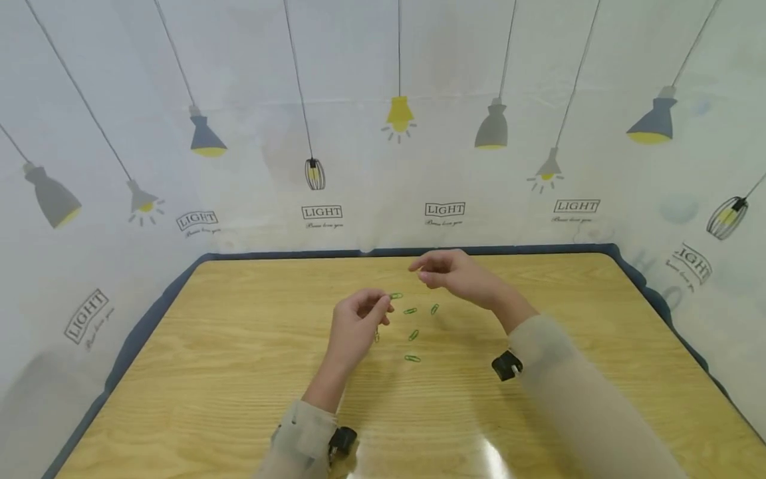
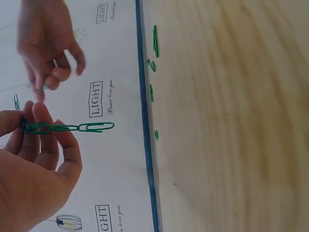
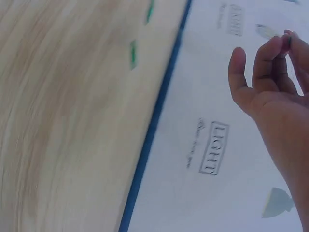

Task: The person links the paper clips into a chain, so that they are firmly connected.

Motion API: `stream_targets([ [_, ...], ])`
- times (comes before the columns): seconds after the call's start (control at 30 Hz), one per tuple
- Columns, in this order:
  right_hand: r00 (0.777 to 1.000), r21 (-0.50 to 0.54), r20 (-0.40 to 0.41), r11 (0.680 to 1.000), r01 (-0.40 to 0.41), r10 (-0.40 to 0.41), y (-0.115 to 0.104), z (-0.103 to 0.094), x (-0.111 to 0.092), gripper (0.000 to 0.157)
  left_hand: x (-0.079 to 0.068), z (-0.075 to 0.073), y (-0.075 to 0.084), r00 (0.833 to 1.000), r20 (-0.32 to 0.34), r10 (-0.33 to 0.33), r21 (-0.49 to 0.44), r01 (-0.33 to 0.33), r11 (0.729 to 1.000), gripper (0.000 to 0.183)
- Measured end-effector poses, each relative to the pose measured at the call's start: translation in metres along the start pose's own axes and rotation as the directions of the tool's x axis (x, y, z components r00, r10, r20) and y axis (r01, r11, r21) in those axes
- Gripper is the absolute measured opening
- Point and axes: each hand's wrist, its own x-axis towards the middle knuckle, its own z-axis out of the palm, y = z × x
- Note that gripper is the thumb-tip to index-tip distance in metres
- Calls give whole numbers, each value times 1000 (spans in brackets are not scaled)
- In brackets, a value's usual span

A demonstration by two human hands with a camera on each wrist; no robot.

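My left hand [image 1: 358,327] pinches a short chain of green paper clips [image 2: 96,127] between thumb and fingers. The chain dangles below the fingertips in the head view, and one more clip [image 2: 17,101] sticks out past them in the left wrist view. Up and to the right of it, my right hand [image 1: 459,274] is raised over the far part of the table. Its thumb and finger meet on a small green paper clip [image 3: 288,41], mostly hidden by the fingertips. Several loose green paper clips [image 1: 412,358] lie on the table between the hands.
The wooden table [image 1: 209,372] has a dark blue border [image 1: 287,255] along its back and sides. Behind it stands a pale backdrop [image 1: 371,159] printed with hanging lamps. Black wrist cameras [image 1: 507,366] sit at both cuffs.
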Motion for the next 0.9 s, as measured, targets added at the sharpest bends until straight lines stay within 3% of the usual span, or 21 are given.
stream_targets([
  [0.13, 991, 47, -114, 996, 70, -64, -18, 11, -10, 20, -1, 4, 4, 999, -51, -5, -29, 4, 1000, 22],
  [0.27, 960, 159, -255, 974, 160, -117, -30, 22, -24, 16, -1, 11, 9, 998, -66, 20, -36, -22, 999, 22],
  [0.37, 935, 181, -330, 964, 198, -130, -37, 31, -34, 17, -1, 17, 10, 998, -43, 49, 4, -49, 999, 22],
  [0.6, 907, 108, -409, 981, 161, -104, -36, 45, -49, 19, -1, 20, 17, 977, -59, 204, 168, -192, 967, 17],
  [0.7, 883, 43, -448, 984, 174, -137, -30, 47, -48, 19, -1, 18, 17, 966, -53, 254, 220, -236, 946, 15],
  [0.9, 861, -76, -455, 974, 215, -225, -21, 52, -43, 13, -2, 15, 18, 961, -12, 276, 202, -268, 942, 14],
])
